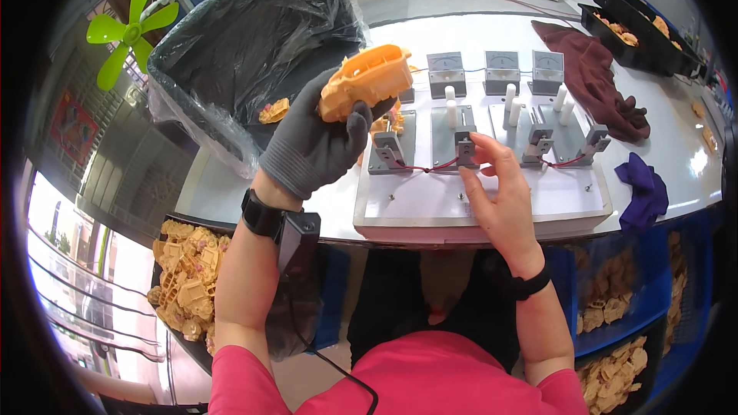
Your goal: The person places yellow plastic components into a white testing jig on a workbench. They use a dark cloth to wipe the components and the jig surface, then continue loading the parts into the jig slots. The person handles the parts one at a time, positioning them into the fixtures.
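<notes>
We have the test fixture board (pixel 492 200) on the table (pixel 676 146) straight ahead at twelve o'clock, three meters (pixel 501 71) in a row along its far edge and clamps (pixel 465 147) nearer us. At ten o'clock stands the lined bin (pixel 254 46), a fan (pixel 131 27) beyond it. At two o'clock a cloth (pixel 596 81) lies on the table, a tray (pixel 638 27) behind it and a smaller cloth (pixel 644 192) nearer. Crates of moulded parts (pixel 188 277) sit below the table at eight and four o'clock.
</notes>
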{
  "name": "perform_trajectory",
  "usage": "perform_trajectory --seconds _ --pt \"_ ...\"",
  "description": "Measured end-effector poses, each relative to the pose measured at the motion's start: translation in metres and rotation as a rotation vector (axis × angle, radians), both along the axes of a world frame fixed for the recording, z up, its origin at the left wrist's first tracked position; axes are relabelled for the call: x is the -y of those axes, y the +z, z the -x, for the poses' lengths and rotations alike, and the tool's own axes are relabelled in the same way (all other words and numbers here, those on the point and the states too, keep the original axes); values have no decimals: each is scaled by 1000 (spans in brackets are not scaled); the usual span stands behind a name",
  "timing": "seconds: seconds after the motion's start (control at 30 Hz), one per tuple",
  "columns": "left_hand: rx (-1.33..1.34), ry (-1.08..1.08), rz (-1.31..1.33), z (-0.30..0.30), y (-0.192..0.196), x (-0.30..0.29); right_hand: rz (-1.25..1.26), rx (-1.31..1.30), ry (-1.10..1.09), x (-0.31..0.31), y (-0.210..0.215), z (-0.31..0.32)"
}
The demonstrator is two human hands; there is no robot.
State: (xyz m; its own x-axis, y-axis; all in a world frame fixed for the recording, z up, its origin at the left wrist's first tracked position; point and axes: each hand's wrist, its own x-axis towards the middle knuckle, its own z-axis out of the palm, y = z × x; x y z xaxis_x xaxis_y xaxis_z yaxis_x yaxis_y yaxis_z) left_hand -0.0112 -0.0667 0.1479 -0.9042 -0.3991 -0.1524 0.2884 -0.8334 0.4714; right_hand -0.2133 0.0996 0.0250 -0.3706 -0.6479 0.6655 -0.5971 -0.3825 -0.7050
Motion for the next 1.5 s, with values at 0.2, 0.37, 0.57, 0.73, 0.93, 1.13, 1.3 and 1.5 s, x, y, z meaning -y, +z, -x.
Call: perform_trajectory --seconds 0.2,0.37,0.57,0.73,0.93,1.13,1.3,1.5 --pt "30 -101 105 28 7 10 -11 16 85 -4 4 7" --pt "128 -101 101 42 12 20 1 49 129 -3 4 9" --pt "458 220 722 61 16 55 14 101 211 -3 7 9" --pt "966 245 1826 105 16 55 8 104 205 -4 4 12" --pt "945 116 2033 112 1 30 27 129 232 -4 5 9" --pt "698 -57 2271 92 9 -1 33 114 204 -3 4 13" --pt "983 -285 2406 102 3 -11 8 96 172 -5 6 9" --pt "769 92 1981 47 7 0 127 127 -113 -3 -1 6"
